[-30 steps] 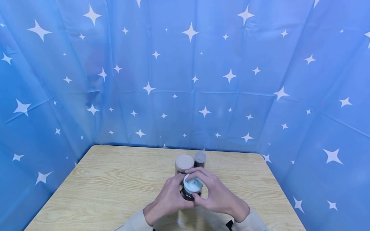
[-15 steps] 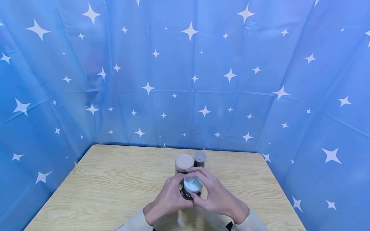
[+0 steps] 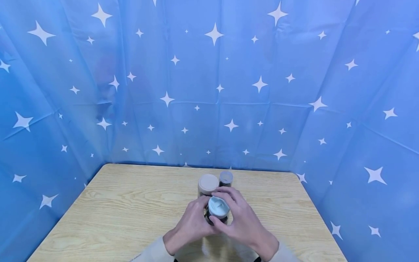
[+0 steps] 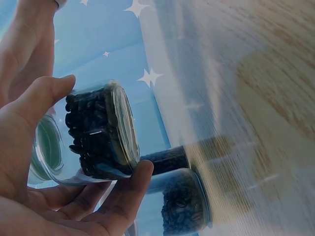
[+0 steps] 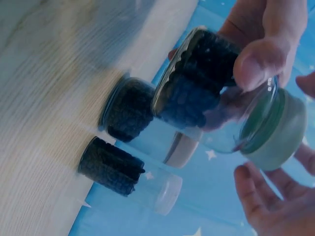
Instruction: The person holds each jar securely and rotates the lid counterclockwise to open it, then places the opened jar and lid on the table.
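Note:
My left hand [image 3: 195, 220] grips a clear glass jar [image 4: 101, 130] part-filled with dark beans [image 5: 197, 76], its fingers and thumb round the body. Above the table, the jar is tilted in both wrist views. A pale mint-green lid [image 3: 218, 206] sits on its mouth, with some raised shape on top. Curved around the lid is my right hand [image 3: 243, 218], thumb on the near side and fingers on the far side. In the right wrist view a small gap shows between thumb and lid; whether the other fingertips touch it, I cannot tell.
Just beyond my hands stand a wider jar with a pale lid [image 3: 208, 183] and a narrower jar with a translucent lid [image 3: 226, 177], both holding dark beans. The wooden table [image 3: 137, 203] meets a blue star-patterned curtain [image 3: 209, 120] behind and at the sides.
My right thumb has shifted left along the near side of the lid. The right fingers have drawn back off its top, exposing more of it. My left hand keeps its grip.

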Tool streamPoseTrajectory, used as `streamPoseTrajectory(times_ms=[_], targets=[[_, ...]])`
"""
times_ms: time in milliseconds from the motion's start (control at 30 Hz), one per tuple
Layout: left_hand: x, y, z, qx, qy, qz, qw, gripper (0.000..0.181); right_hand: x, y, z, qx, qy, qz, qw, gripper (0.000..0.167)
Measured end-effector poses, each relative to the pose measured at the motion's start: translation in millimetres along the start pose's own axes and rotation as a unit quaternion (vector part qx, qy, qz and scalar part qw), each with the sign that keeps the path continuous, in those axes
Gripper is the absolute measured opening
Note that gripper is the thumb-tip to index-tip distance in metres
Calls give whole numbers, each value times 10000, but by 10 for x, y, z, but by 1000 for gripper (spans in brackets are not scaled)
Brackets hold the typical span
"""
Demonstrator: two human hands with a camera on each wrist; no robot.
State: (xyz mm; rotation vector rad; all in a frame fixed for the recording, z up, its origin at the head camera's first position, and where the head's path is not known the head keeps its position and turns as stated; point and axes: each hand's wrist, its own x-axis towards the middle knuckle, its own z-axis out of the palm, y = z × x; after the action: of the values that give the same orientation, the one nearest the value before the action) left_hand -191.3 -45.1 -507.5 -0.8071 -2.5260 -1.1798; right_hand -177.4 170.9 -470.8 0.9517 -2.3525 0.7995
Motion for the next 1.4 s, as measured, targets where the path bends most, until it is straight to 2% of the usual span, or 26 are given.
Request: streamPoseTrajectory(times_ms=[267,467,1067,1400], targets=[[-5,4,-9,-47,-73,-101,9999,78,-35,-78,76,-370,463,169,9981,55],[4,21,-22,-66,-121,-208,9997,77,-36,-86,126,-528,585,155,9968,53],[1,16,-24,-110,-67,-119,9998,72,-31,-88,106,-446,409,172,9980,52],[-8,40,-30,-47,53,12,10000,69,-37,-47,74,-153,329,-26,9993,52]])
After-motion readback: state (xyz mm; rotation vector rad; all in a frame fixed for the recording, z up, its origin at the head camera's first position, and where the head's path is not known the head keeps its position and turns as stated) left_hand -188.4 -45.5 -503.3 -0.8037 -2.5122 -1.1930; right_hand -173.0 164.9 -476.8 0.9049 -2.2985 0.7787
